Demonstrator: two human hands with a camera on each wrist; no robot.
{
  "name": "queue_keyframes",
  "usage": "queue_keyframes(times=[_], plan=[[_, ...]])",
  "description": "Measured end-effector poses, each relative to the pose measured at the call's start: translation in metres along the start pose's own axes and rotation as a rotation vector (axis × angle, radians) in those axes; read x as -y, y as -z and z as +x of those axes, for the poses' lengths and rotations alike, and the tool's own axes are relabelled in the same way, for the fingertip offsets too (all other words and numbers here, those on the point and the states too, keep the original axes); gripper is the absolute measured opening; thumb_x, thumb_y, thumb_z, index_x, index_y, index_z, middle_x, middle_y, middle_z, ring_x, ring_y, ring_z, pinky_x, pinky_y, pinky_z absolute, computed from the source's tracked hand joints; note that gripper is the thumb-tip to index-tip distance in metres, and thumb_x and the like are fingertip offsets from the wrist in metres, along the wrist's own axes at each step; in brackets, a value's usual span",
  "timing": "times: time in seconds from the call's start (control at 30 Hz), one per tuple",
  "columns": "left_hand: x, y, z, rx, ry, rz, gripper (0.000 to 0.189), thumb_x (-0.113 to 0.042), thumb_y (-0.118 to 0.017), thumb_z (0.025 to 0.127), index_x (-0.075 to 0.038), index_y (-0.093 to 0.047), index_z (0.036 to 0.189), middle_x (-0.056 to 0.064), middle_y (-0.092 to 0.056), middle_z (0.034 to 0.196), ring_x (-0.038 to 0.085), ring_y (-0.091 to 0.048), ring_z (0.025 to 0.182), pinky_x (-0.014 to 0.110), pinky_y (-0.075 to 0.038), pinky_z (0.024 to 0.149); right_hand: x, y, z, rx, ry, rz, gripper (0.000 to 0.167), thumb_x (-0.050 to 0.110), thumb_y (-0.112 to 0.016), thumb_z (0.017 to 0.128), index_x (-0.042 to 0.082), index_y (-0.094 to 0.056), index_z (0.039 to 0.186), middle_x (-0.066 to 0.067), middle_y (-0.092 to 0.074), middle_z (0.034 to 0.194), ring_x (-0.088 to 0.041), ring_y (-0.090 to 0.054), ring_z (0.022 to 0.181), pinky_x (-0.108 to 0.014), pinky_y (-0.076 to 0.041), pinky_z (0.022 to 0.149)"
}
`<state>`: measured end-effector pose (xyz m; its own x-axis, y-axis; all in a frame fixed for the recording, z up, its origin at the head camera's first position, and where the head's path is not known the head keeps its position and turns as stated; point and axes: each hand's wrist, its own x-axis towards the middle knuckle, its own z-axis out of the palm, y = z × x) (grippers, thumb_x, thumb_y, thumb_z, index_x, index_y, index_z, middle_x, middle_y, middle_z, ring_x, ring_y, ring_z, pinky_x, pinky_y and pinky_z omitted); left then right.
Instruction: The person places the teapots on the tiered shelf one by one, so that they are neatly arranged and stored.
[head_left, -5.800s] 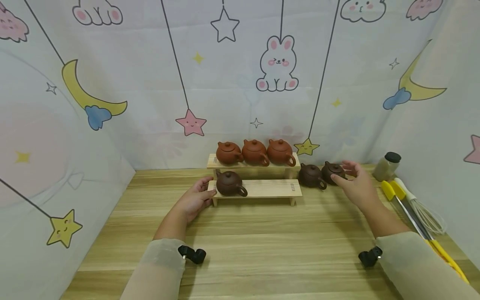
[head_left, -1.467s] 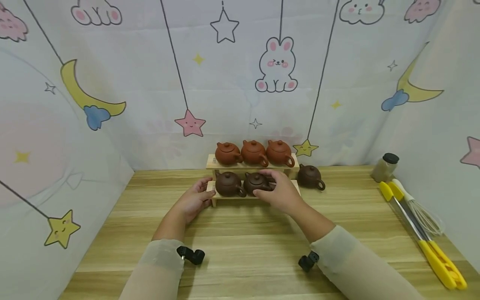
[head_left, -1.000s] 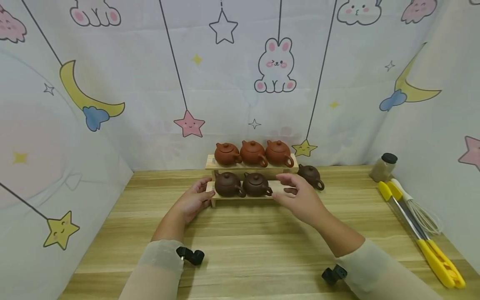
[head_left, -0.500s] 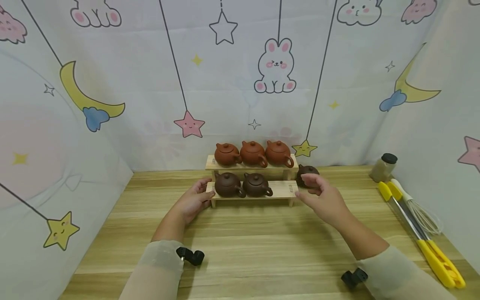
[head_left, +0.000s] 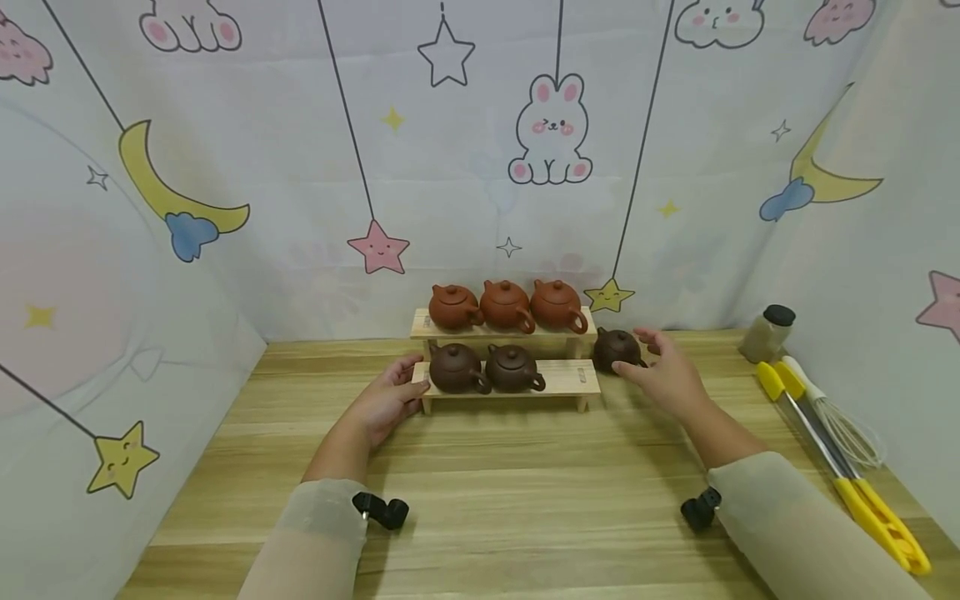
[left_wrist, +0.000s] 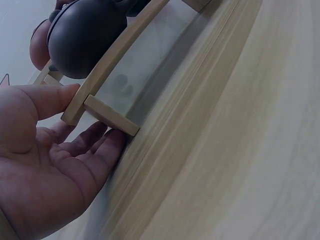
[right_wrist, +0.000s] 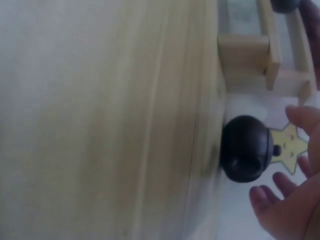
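Note:
My left hand (head_left: 388, 402) grips the left end of the low wooden stand (head_left: 562, 379), thumb on top and fingers beneath, as the left wrist view shows. On this stand sit two dark brown teapots, a left one (head_left: 453, 368) and a middle one (head_left: 512, 369), handles toward the right. A third dark teapot (head_left: 617, 351) stands on the table just right of the stand. My right hand (head_left: 670, 379) is spread around its right side; in the right wrist view the thumb and fingers are apart from that teapot (right_wrist: 245, 149).
Behind, a taller wooden shelf (head_left: 495, 332) bears three reddish teapots (head_left: 507, 307). At the right lie yellow-tipped tongs (head_left: 840, 475) and a whisk (head_left: 843, 421), with a dark-lidded jar (head_left: 768, 335) behind them. A patterned white cloth (head_left: 300, 167) hangs behind.
My right hand set one dark teapot in the middle of the low stand, released it and moved right to the last dark teapot on the table. My left hand stayed on the stand.

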<state>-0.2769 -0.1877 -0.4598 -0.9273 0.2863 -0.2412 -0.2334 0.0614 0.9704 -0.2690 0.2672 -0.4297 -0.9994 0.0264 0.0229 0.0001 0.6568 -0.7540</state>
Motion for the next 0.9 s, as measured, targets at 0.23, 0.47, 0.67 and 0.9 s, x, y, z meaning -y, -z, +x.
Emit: queue_keyframes(times=[0.23, 0.47, 0.67, 0.9], plan=[[0.0, -0.001, 0.001, 0.01, -0.004, 0.001, 0.07, -0.01, -0.052, 0.112, -0.011, -0.016, 0.172, 0.018, 0.007, 0.181, 0.037, -0.013, 0.167, 0.057, -0.025, 0.131, -0.009, -0.004, 0.026, 0.035, -0.032, 0.006, 0.093, 0.035, -0.079, 0.098, 0.006, -0.026, 0.169, -0.029, -0.029, 0.173, -0.051, -0.033, 0.156, -0.067, -0.039, 0.12], [0.0, -0.001, 0.002, 0.006, -0.01, -0.003, 0.07, -0.01, -0.053, 0.112, -0.011, -0.017, 0.171, 0.018, 0.007, 0.181, 0.037, -0.016, 0.167, 0.058, -0.025, 0.132, -0.014, -0.01, 0.038, 0.039, -0.03, 0.01, 0.088, 0.031, -0.079, 0.098, 0.001, -0.031, 0.166, -0.032, -0.035, 0.168, -0.052, -0.037, 0.154, -0.064, -0.038, 0.122], [0.001, 0.0, 0.003, 0.016, -0.016, -0.008, 0.07, -0.009, -0.052, 0.112, -0.01, -0.016, 0.171, 0.018, 0.007, 0.181, 0.038, -0.012, 0.167, 0.06, -0.023, 0.132, -0.018, -0.013, 0.04, 0.028, -0.043, 0.007, 0.086, 0.031, -0.079, 0.098, 0.003, -0.033, 0.166, -0.03, -0.035, 0.169, -0.051, -0.036, 0.154, -0.064, -0.037, 0.123], [0.003, 0.001, 0.002, 0.015, -0.017, -0.005, 0.069, -0.008, -0.051, 0.112, -0.009, -0.016, 0.171, 0.018, 0.01, 0.181, 0.037, -0.009, 0.168, 0.06, -0.023, 0.132, -0.022, -0.012, 0.036, 0.02, -0.04, -0.007, 0.087, 0.033, -0.08, 0.097, 0.004, -0.034, 0.166, -0.029, -0.036, 0.169, -0.052, -0.037, 0.154, -0.065, -0.036, 0.123]])
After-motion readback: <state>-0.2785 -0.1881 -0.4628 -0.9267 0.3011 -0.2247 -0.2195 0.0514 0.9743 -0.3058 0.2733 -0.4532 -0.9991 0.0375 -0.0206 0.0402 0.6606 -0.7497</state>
